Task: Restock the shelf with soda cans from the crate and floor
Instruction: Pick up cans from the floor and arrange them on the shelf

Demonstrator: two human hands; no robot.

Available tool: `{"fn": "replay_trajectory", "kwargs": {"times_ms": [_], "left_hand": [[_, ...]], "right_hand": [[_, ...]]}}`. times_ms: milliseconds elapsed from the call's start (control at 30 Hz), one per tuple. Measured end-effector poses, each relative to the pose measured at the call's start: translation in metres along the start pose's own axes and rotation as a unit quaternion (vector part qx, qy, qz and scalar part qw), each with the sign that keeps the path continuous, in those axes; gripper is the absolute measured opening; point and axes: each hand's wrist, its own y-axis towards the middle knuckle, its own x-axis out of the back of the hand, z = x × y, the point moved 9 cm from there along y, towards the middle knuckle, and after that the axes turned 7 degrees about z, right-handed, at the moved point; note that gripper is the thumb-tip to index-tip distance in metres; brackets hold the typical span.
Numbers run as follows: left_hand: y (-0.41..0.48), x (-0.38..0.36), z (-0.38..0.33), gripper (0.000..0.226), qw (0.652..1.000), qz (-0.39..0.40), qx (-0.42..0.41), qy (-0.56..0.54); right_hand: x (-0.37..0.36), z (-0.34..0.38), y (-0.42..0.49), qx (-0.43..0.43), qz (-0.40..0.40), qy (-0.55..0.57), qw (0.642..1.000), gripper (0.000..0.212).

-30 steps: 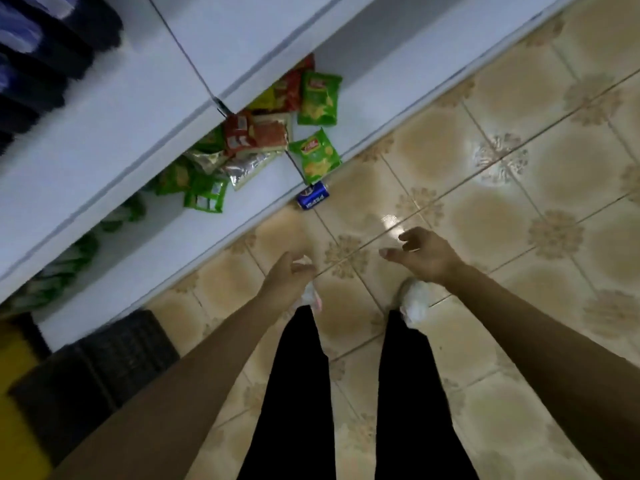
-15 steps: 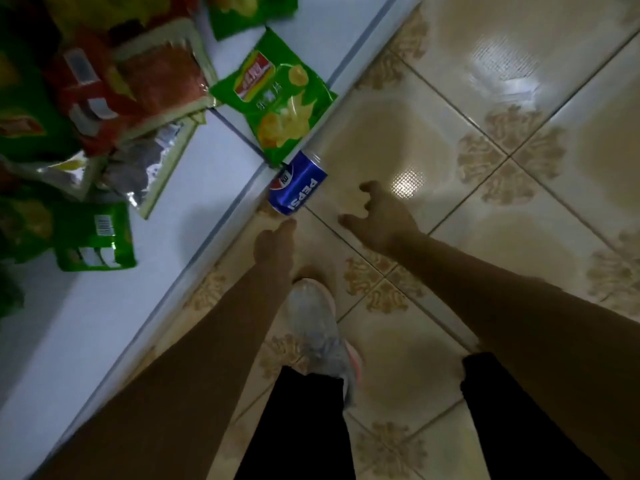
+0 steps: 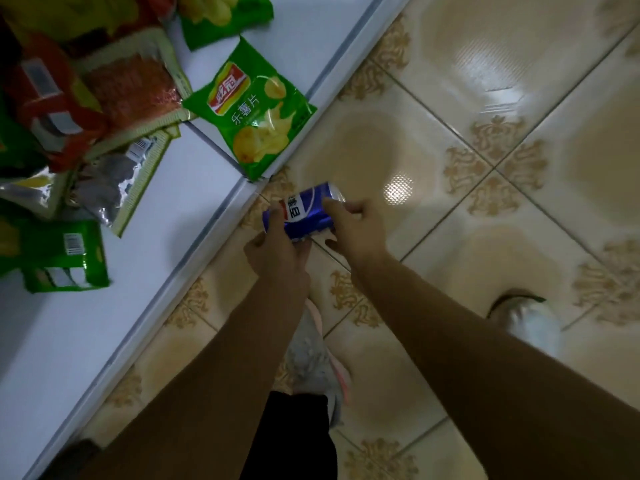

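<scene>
Two hands of mine meet on one blue aluminium soda can [image 3: 304, 213] lying on its side, right at the foot of the white bottom shelf [image 3: 166, 202]. My left hand [image 3: 277, 251] closes around the can's near end, fingers wrapped over the blue wall, while my right hand [image 3: 356, 226] grips the far end with the thumb and fingertips pressed near the silver rim. I cannot tell if the can rests on the beige patterned floor tile [image 3: 381, 150] or hangs just above it (my fingers hide its underside). Its white label panel faces up between my hands. On the shelf, close to the edge, lies a green crisp packet [image 3: 256, 116] with one corner poking over the lip just beside the can. Further back sit a red snack bag [image 3: 128, 88], a silvery foil packet [image 3: 114, 178] and another green packet [image 3: 65, 254]. Below my arms, my grey trainer [image 3: 311, 362] stands on the tiles.
</scene>
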Motion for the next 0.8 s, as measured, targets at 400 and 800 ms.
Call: {"fn": "replay_trajectory", "kwargs": {"times_ms": [400, 800], "left_hand": [[-0.340, -0.032, -0.053, 0.053, 0.948, 0.066, -0.099, 0.295], [-0.624, -0.056, -0.227, 0.094, 0.751, 0.320, -0.383, 0.433]], "right_hand": [[0.135, 0.048, -0.351, -0.097, -0.114, 0.131, 0.980, 0.012], [0.109, 0.274, -0.555, 0.252, 0.138, -0.325, 0.901, 0.081]]}}
